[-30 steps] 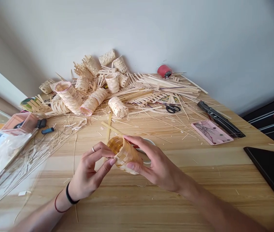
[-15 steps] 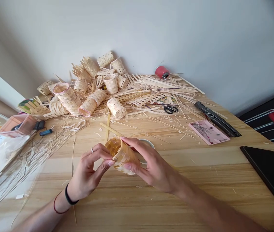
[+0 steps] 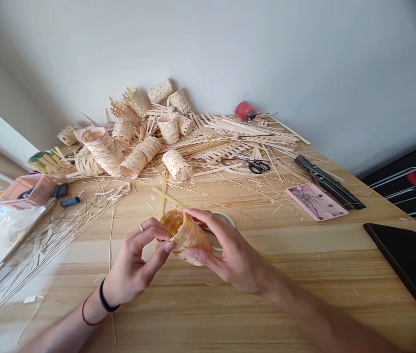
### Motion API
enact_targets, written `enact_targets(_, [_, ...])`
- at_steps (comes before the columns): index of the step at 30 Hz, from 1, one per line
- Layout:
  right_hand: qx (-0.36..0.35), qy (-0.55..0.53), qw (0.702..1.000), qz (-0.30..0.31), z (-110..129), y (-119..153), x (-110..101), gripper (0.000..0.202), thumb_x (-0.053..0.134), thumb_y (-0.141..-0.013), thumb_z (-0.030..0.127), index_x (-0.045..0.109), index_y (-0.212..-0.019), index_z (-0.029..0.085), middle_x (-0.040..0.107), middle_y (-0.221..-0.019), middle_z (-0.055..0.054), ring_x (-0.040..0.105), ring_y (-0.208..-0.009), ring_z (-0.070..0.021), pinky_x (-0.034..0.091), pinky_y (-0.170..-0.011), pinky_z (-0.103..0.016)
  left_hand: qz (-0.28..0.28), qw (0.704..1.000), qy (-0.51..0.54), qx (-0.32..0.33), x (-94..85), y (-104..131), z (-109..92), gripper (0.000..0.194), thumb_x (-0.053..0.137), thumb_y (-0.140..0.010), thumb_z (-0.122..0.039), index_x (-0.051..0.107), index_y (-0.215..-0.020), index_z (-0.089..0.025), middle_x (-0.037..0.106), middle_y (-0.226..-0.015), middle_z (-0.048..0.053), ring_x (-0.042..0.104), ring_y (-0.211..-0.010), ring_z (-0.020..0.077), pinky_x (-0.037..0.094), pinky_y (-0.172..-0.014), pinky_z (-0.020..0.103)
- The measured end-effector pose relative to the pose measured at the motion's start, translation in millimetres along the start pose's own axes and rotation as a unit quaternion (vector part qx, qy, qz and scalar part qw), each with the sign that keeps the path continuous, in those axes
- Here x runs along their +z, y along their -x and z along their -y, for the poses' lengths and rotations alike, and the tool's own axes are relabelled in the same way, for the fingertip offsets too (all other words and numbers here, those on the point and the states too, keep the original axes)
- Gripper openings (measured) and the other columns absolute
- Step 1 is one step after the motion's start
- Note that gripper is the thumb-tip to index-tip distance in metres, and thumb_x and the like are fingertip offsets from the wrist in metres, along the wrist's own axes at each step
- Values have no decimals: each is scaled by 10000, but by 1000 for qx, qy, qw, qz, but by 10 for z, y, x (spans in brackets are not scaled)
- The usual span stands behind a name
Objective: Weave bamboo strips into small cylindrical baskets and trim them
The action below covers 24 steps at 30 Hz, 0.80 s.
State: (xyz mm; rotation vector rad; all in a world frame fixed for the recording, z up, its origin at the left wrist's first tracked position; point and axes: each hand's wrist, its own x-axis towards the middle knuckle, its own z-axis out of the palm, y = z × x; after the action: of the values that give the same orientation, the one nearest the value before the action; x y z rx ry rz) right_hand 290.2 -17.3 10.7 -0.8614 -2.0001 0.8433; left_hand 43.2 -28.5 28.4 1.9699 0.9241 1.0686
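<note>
A small woven basket of yellowish wood strips lies tilted between my hands, its round mouth turned up and to the left. My left hand pinches the near side of the rim between thumb and fingers. Around the body of the basket my right hand is wrapped, fingers on the far side and thumb on the near side. Behind my right hand, a round white-rimmed object is mostly hidden. Two crossed yellow strips rest on the table just beyond the basket.
Several pale woven baskets and loose wood strips are heaped at the back. Black scissors, a pink tray of pins, a black long-handled tool and a black flat slab lie to the right. A pink box stands left.
Almost nothing differs. Both hands keep their hold on the basket, and the left fingers have shifted very slightly at the rim.
</note>
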Motion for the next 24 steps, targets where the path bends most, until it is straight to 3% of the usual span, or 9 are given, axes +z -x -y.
enact_targets(8, [-29, 5, 1000, 3, -5, -7, 2, 617, 730, -1037, 354, 447, -1585, 362, 605, -1554, -87, 599, -1450, -282, 538, -1201, -483, 12, 1000, -13, 25, 5, -15, -23, 101, 638, -1055, -143, 707, -1016, -204, 708, -961, 33, 637, -914, 170, 514, -840, 304])
enact_targets(14, [19, -63, 998, 12, 0, -6, -60, 648, 726, -1027, 421, 436, -1599, 332, 617, -1539, -108, 656, -1351, -299, 552, -1166, -520, 30, 990, -75, 118, -1, -33, -45, 133, 619, -1038, -79, 699, -1045, -185, 676, -974, 49, 601, -946, 191, 496, -899, 348])
enact_targets(24, [53, -168, 982, 62, 3, -47, -169, 711, 831, -939, 437, 547, -1566, 261, 644, -1549, -137, 618, -1445, -326, 498, -1230, -493, 77, 977, -81, 182, -3, -39, -36, 129, 568, -1104, -199, 693, -1088, -175, 724, -964, 76, 617, -1004, 223, 520, -929, 394])
